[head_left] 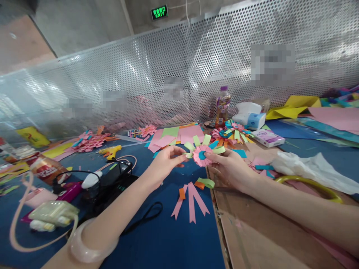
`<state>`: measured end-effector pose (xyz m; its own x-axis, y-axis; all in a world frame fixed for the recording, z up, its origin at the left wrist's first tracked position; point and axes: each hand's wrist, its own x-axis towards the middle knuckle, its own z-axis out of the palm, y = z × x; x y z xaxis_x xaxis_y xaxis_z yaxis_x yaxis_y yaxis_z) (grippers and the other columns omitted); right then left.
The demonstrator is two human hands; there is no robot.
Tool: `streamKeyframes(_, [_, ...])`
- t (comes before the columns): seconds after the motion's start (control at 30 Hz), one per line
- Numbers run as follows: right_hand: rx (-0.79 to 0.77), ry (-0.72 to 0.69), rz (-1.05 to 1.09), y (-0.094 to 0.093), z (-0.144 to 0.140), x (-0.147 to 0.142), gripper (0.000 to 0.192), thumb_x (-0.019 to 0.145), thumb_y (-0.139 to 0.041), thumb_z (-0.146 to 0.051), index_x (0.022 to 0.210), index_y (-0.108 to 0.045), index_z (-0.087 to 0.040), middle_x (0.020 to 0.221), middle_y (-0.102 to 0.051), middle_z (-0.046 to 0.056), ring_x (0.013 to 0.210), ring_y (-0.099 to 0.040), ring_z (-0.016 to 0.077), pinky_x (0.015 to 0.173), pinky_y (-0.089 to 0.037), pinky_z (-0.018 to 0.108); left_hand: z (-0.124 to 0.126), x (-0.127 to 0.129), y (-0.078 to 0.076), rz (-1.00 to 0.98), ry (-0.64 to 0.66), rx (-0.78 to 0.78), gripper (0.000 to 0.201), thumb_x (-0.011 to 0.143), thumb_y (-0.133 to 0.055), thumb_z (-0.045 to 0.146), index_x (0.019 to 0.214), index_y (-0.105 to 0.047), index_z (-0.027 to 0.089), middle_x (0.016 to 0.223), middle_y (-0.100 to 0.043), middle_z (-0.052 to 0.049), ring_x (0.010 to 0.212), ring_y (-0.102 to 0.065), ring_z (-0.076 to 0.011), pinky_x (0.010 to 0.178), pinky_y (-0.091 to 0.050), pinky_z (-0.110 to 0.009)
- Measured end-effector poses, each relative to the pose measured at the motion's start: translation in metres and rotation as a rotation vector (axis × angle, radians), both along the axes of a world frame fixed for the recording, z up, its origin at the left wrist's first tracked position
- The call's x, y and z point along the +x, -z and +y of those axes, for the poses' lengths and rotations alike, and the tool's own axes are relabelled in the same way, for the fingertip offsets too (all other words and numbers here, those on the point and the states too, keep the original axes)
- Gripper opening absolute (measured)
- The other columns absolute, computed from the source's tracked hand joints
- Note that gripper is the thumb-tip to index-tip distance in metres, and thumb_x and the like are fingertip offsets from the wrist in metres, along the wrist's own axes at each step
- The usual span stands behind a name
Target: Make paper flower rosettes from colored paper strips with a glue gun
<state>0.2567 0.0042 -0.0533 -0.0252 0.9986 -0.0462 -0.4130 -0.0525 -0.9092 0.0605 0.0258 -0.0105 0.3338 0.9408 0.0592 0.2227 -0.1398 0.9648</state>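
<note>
Between my two hands is a paper flower [198,158] with a pink frilled ring, a blue centre and green and blue looped strips around it. My left hand [171,160] pinches a green loop at the flower's left side. At its right edge my right hand [228,164] grips the pink ring, thumb on the front; its other fingers are partly hidden behind. Below on the blue table surface [157,243] lie pink paper strips [192,205] with notched ends, an orange piece [182,193] and a curled green strip [207,183].
Left are a yellow glue gun [110,152], cables, a power strip [70,192] and a pile of pink flowers [91,141]. Behind stand a drink bottle [223,108], tissues [255,119] and coloured sheets [190,134]. Right lie a plastic bag [311,170] and yellow ring [311,183]. A perforated metal screen [140,67] backs the table.
</note>
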Motion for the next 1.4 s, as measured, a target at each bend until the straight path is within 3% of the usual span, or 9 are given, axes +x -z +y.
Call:
streamKeyframes(0.23, [-0.054, 0.044, -0.003, -0.0031, -0.0009, -0.0014, 0.027, 0.059, -0.081, -0.033, 0.073, -0.062, -0.020, 0.079, -0.067, 0.002, 0.071, -0.060, 0.0152, 0.062, -0.046, 0.029, 0.0001, -0.0001, 0.0017, -0.024, 0.017, -0.007, 0.015, 0.076, -0.063, 0.025, 0.086, -0.058, 0.015, 0.089, -0.060, -0.004, 0.081, -0.059, -0.0142, 0.079, -0.049, -0.032])
streamKeyframes(0.6, [0.000, 0.021, -0.014, -0.0008, 0.0005, -0.0006, 0.029, 0.060, -0.080, -0.033, 0.078, -0.063, -0.016, 0.079, -0.066, 0.003, 0.070, -0.059, 0.0137, 0.060, -0.044, 0.026, 0.0007, 0.0003, 0.0017, -0.027, 0.000, -0.029, 0.017, 0.077, -0.064, 0.023, 0.087, -0.055, 0.013, 0.088, -0.060, -0.004, 0.082, -0.061, -0.0147, 0.081, -0.049, -0.032])
streamKeyframes(0.77, [0.005, 0.026, -0.017, 0.0006, 0.0014, -0.0005, 0.028, 0.062, -0.079, -0.032, 0.077, -0.062, -0.016, 0.079, -0.065, 0.002, 0.069, -0.058, 0.0115, 0.060, -0.044, 0.024, -0.0014, 0.0020, -0.0003, -0.074, -0.004, -0.056, 0.021, 0.077, -0.064, 0.024, 0.091, -0.054, 0.014, 0.094, -0.060, -0.006, 0.087, -0.063, -0.0174, 0.079, -0.050, -0.032])
streamKeyframes(0.93, [-0.023, 0.021, -0.019, 0.0022, 0.0018, -0.0004, 0.029, 0.062, -0.079, -0.033, 0.078, -0.061, -0.017, 0.077, -0.064, 0.001, 0.069, -0.058, 0.0121, 0.060, -0.044, 0.025, -0.0018, 0.0034, -0.0016, -0.080, -0.100, -0.104, 0.026, 0.081, -0.060, 0.031, 0.100, -0.051, 0.015, 0.102, -0.061, -0.010, 0.094, -0.063, -0.0214, 0.077, -0.050, -0.033])
streamKeyframes(1.2, [-0.031, 0.018, 0.004, 0.0028, 0.0020, -0.0018, 0.030, 0.060, -0.081, -0.032, 0.079, -0.062, -0.018, 0.077, -0.063, 0.000, 0.067, -0.058, 0.0112, 0.056, -0.044, 0.023, -0.0039, 0.0040, -0.0026, -0.032, -0.066, -0.168, 0.033, 0.082, -0.059, 0.035, 0.106, -0.049, 0.016, 0.110, -0.059, -0.012, 0.086, -0.065, -0.0203, 0.067, -0.049, -0.029])
streamKeyframes(1.4, [-0.038, 0.005, 0.023, 0.0003, -0.0003, -0.0025, 0.029, 0.060, -0.080, -0.031, 0.077, -0.061, -0.018, 0.077, -0.063, 0.000, 0.065, -0.058, 0.0103, 0.056, -0.044, 0.022, -0.0030, 0.0047, -0.0005, 0.008, -0.100, -0.134, 0.036, 0.083, -0.056, 0.036, 0.112, -0.048, 0.016, 0.113, -0.058, -0.012, 0.094, -0.063, -0.0210, 0.070, -0.049, -0.029])
